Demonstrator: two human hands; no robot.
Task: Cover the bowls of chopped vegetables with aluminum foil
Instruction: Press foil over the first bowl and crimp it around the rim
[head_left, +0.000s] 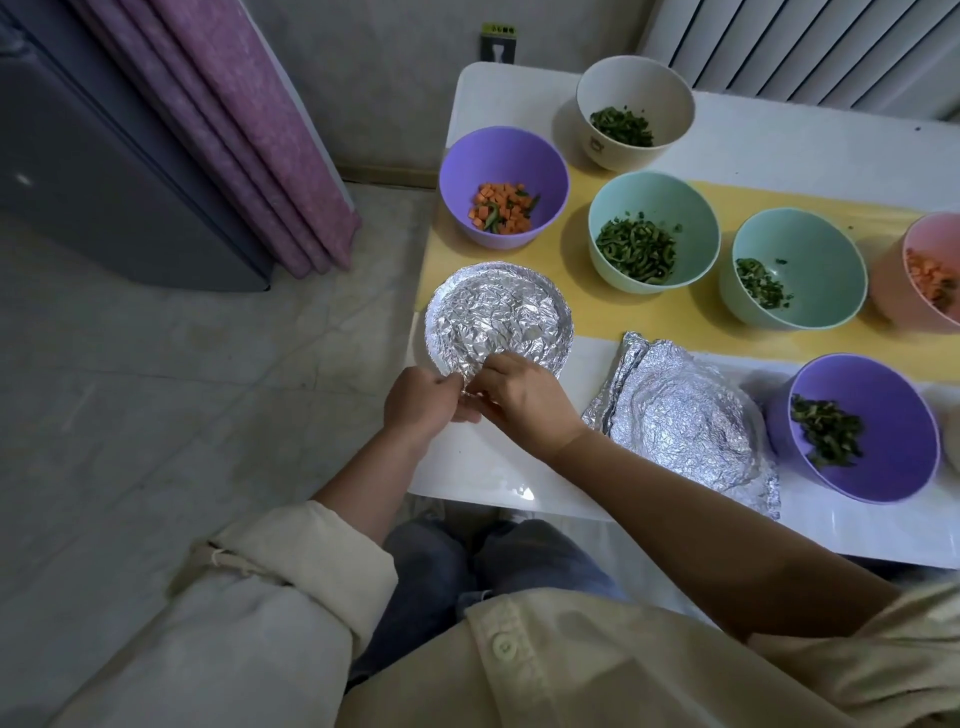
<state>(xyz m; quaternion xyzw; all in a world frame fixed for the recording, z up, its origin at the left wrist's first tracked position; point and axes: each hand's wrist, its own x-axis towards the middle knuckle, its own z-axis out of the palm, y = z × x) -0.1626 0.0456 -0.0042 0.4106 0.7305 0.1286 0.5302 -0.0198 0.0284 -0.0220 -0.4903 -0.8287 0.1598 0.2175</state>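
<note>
A foil-covered bowl (496, 317) stands at the near left corner of the white table (519, 478). My left hand (421, 402) and my right hand (522, 397) both pinch the foil at the bowl's near rim. Loose crumpled foil sheets (685, 421) lie to the right of my right hand. Uncovered bowls hold chopped vegetables: a purple bowl (504, 184) with carrot, a cream bowl (635, 111), two mint bowls (653, 231) (800, 267), a pink bowl (930, 270) at the right edge, and a near purple bowl (862, 426) with greens.
A yellow runner (597, 306) crosses the table under the bowls. A pink folded curtain (249, 140) and a dark cabinet (104, 182) stand at the left over a tiled floor. A white radiator (810, 47) runs behind the table.
</note>
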